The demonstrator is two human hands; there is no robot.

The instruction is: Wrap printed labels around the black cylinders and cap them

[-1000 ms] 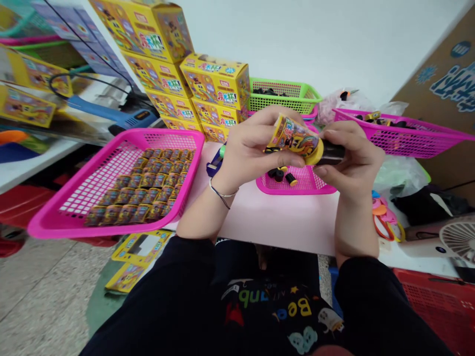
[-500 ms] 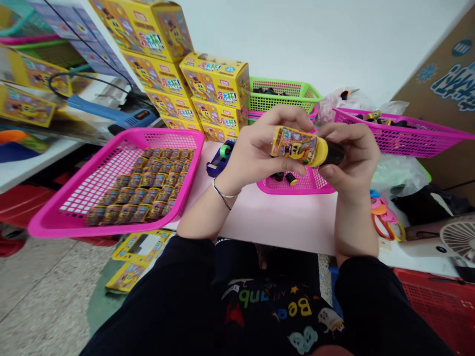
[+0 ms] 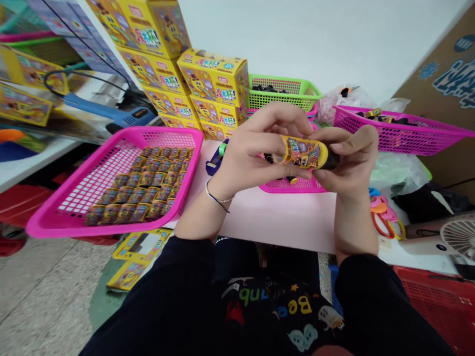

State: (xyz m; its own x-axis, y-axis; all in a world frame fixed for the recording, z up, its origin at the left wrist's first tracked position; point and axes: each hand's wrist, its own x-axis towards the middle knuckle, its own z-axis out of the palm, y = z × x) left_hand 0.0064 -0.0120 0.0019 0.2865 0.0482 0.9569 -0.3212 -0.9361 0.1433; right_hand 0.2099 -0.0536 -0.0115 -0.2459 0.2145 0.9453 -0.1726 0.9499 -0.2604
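Both hands are raised over the table around a small yellow printed cup (image 3: 302, 152), which lies on its side in the air. My left hand (image 3: 260, 146) wraps its fingers and thumb about the label end. At the other end, my right hand (image 3: 351, 151) pinches a dark cup (image 3: 331, 157) that sits against the yellow rim; fingers hide part of it. Below them, a pink basket (image 3: 274, 187) with a few black-and-yellow cups is partly covered by the hands. To the left, a large pink basket (image 3: 89, 180) holds rows of printed cups (image 3: 143, 185).
Stacked yellow boxes (image 3: 213, 81) and a green basket (image 3: 313, 94) stand at the back. A purple tape dispenser (image 3: 213, 163) is beside my left wrist. Another pink basket (image 3: 408, 136) and a fan (image 3: 458, 237) are at right; a blue tool (image 3: 122, 116) lies at left.
The yellow cup has shifted slightly right, and my left fingers now cover more of its label end. Less of the dark end shows as the hands come closer together.
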